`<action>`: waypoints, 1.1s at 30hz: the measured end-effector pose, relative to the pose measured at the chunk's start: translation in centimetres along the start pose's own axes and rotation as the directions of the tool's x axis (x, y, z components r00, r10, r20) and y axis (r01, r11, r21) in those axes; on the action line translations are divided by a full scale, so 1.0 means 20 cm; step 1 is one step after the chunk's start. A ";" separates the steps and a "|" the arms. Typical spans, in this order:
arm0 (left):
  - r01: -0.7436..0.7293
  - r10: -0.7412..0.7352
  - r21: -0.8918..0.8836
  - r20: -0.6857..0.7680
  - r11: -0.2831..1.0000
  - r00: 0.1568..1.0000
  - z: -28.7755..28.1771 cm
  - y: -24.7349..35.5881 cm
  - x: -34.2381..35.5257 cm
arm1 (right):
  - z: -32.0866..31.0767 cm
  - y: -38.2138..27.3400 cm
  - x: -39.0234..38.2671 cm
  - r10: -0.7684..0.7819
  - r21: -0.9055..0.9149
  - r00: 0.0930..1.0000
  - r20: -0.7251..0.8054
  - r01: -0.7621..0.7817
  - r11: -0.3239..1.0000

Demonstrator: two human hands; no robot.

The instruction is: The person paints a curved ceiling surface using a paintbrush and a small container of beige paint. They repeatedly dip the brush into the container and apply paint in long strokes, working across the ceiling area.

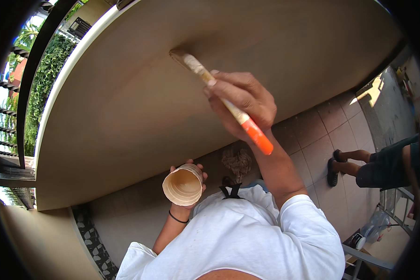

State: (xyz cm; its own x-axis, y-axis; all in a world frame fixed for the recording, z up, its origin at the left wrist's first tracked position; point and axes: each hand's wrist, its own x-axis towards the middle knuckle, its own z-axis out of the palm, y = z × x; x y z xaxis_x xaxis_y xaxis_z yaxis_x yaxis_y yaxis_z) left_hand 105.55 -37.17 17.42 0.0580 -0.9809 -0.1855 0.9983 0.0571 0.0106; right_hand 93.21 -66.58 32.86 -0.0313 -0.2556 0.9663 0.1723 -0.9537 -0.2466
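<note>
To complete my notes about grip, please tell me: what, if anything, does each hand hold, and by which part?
The right hand holds a paintbrush around mid-handle; the left hand holds a pale cup around its outer wall.

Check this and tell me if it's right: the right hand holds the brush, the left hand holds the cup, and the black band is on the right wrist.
Not quite: the head view shows the black band on the left wrist. The right hand does hold the brush, and the left hand the cup.
</note>
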 end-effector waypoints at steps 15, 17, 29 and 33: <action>0.084 -0.083 -0.010 0.087 0.996 0.993 -0.07 -0.03 0.05 | -0.02 0.02 0.12 -0.194 -0.385 0.981 0.028 0.189 0.903; 0.055 -0.057 0.027 0.047 0.998 0.997 -0.03 -0.07 0.06 | 0.08 -0.17 0.08 -0.171 -0.165 0.982 0.076 0.181 0.969; 0.035 -0.033 -0.041 0.055 0.999 0.998 0.10 -0.37 0.35 | -0.96 0.69 0.42 0.321 0.081 0.855 -0.407 -0.317 0.945; 0.054 -0.054 -0.021 0.033 0.998 0.998 0.13 -0.46 0.43 | -1.40 1.02 0.51 0.151 -0.162 0.837 -0.525 -0.273 0.948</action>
State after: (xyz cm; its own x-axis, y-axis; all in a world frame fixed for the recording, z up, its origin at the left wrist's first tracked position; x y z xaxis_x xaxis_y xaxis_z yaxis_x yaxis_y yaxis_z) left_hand 96.82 -46.56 18.37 0.0043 -0.9881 -0.1535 0.9998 0.0075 -0.0203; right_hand 68.89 -93.05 35.55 -0.5174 -0.4418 0.7329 0.0122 -0.8601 -0.5100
